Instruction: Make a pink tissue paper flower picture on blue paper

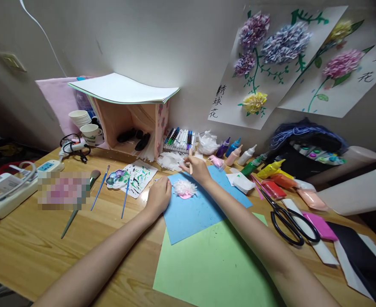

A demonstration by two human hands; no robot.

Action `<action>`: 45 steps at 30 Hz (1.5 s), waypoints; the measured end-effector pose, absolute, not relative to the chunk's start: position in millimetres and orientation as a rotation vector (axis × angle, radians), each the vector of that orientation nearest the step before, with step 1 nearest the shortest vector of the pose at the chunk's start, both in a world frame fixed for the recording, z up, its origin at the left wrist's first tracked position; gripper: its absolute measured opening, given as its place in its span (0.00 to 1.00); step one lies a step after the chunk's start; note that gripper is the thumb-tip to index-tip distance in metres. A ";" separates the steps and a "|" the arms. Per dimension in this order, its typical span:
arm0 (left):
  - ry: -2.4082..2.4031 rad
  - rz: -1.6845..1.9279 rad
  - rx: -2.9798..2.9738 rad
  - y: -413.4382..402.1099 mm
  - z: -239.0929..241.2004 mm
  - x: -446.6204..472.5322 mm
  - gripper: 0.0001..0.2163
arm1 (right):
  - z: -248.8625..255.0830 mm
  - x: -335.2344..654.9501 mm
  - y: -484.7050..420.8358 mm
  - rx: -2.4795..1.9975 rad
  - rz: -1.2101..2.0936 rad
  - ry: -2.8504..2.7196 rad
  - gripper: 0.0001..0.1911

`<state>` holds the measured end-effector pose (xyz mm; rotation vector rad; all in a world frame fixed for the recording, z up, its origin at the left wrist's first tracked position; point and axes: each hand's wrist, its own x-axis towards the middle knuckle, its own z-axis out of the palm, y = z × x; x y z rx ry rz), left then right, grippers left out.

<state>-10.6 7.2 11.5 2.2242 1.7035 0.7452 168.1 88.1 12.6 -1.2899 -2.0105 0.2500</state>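
From the head camera, a wooden tabletop (30, 243) runs to a pale wall. The left hand (158, 196) rests knuckles-up on the left edge of a blue paper sheet (203, 211), its fingers curled in narrow; anything under them is hidden. The right hand (198, 168), farther away and slightly right, is closed around a thin wooden stick (190, 164) held nearly upright over the far edge of the same sheet. Between the two hands, a white fluffy paper flower (184, 187) on a pink base lies on the blue sheet, just beside the left hand. A green paper sheet (216, 264) lies nearer, tucked under the blue one's near corner.

To the right lie black-handled scissors (287, 221) and a row of paint bottles (248, 160). A set of markers (179, 140) stands at the wall. To the left are two blue-handled brushes (100, 187) beside a paint-smeared sheet (136, 175), with a power strip (8, 198) at the far left.
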 end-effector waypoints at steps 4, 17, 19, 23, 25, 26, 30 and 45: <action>1.661 0.753 2.230 8.1 11.9 -11.4 0.11 | 10.2 150.4 93.0 -1.450 0.144 -1.932 0.04; 1.433 0.942 2.070 -8.6 26.1 -10.0 0.13 | 51.0 196.6 15.8 -1.094 1.226 -1.549 0.14; 1.310 0.902 2.074 -17.8 27.5 -4.0 0.13 | 45.4 196.4 1.4 -1.068 1.267 -1.531 0.14; 1.254 0.897 2.002 -30.2 22.4 7.3 0.13 | 31.7 196.3 -12.9 -1.061 1.186 -1.557 0.14; 1.284 0.893 1.985 -31.9 19.2 10.4 0.13 | 27.1 197.7 -16.3 -1.095 1.045 -1.597 0.13; 1.308 0.885 1.982 -31.7 18.0 11.4 0.12 | 25.3 198.6 -17.9 -1.112 0.957 -1.608 0.12; 1.424 0.866 1.985 -28.0 16.0 13.2 0.11 | 19.5 201.3 -25.1 -1.040 0.658 -1.690 0.21; 1.544 0.873 1.996 -21.9 14.3 13.7 0.10 | 9.5 199.7 -31.5 -0.797 0.366 -1.922 0.29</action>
